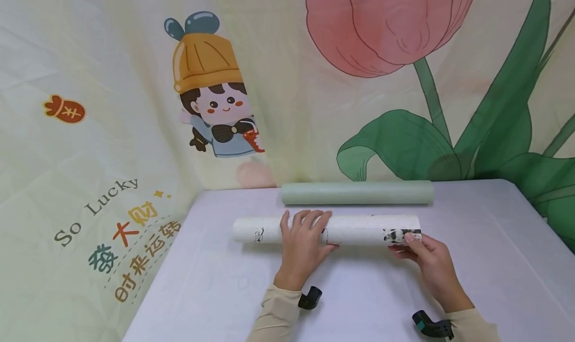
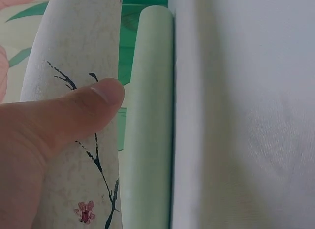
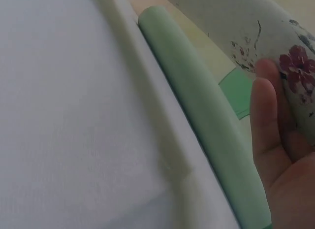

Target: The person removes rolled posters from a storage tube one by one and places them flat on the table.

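A big pale cloth (image 1: 278, 37) with a giant tulip on it is hung behind everything. In front of it, a wide white surface (image 1: 359, 297) is seen. Near the back half of that surface, a long white roll (image 1: 359, 229) is held from side to side by two hands. Whether it is lifted a little or rested there cannot be told for sure. A plain green roll (image 1: 357, 193) is set down at the far edge, just behind the white one, and is touched by neither hand.

The white roll is gripped left of its middle by the left hand (image 1: 303, 249), with fingers spread over the top and the thumb on the near side. Its right end is pinched by the right hand (image 1: 433, 264), between thumb and fingers. A red flower (image 3: 298, 65) is printed on it.

The step in hand seems to be that the white roll is kept steady while its right end is handled. For the next move, a gentle hold by both hands is likely needed, as the roll could be dented if it is squeezed too hard.
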`<state>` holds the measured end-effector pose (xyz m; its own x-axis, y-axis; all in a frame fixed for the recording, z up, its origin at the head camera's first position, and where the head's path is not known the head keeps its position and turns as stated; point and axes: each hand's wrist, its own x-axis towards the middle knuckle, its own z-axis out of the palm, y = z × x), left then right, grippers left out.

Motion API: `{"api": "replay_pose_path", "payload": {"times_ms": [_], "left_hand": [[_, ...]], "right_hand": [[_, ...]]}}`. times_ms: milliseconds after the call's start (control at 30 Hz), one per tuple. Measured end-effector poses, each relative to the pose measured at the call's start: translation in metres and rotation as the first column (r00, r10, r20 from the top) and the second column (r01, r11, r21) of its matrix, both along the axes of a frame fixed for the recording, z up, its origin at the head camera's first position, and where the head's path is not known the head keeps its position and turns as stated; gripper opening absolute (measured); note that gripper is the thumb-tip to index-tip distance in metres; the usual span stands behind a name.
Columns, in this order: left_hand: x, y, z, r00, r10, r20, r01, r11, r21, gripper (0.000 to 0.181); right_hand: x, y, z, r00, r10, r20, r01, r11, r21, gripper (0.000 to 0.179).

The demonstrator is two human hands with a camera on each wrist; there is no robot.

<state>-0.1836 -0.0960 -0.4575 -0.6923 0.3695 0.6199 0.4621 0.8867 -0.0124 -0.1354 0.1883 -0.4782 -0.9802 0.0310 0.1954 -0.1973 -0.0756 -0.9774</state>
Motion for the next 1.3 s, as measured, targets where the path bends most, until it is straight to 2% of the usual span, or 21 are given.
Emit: {"api": "replay_pose_path", "payload": {"times_ms": [133,267,367,467,533,633,767,900,1300], "left_hand": [[-0.001,-0.002,-0.003,1.0,-0.012,-0.02,0.012,1.0,0.005,0.078],[-0.001,-0.004,-0.006,1.0,-0.02,-0.024,0.02,1.0,0.014,0.079],[-0.002,-0.006,-0.007,1.0,-0.027,0.006,0.026,0.999,0.034,0.079],[-0.002,-0.009,-0.008,0.998,-0.031,0.045,0.028,0.998,0.061,0.078],[-0.003,-0.011,-0.009,0.998,-0.032,0.059,0.027,0.997,0.075,0.078],[-0.003,-0.012,-0.009,0.998,-0.03,0.059,0.025,0.996,0.081,0.078],[-0.003,-0.011,-0.01,0.999,-0.034,0.029,0.031,0.995,0.091,0.079],[-0.005,-0.011,-0.011,0.999,-0.034,0.007,0.033,0.995,0.098,0.08],[-0.005,-0.015,-0.011,1.0,-0.015,0.025,0.013,0.997,0.078,0.08]], "right_hand": [[0.0,0.005,0.0,0.999,-0.021,0.027,0.017,0.992,0.128,0.036],[0.001,0.009,-0.001,0.999,-0.008,0.042,0.0,0.985,0.17,0.035],[0.002,0.013,-0.002,0.997,0.077,-0.009,-0.075,0.988,0.135,0.034],[0.001,0.018,-0.004,0.978,0.187,-0.094,-0.179,0.98,0.082,0.032],[-0.001,0.02,-0.006,0.964,0.224,-0.142,-0.215,0.974,0.076,0.03],[-0.002,0.019,-0.005,0.971,0.184,-0.154,-0.161,0.975,0.153,0.028],[-0.001,0.015,-0.001,0.992,0.067,-0.11,-0.038,0.969,0.242,0.025],[-0.001,0.014,0.001,0.998,-0.025,-0.059,0.038,0.972,0.234,0.023],[0.002,0.022,0.002,0.998,-0.032,-0.06,0.042,0.981,0.188,0.031]]}}
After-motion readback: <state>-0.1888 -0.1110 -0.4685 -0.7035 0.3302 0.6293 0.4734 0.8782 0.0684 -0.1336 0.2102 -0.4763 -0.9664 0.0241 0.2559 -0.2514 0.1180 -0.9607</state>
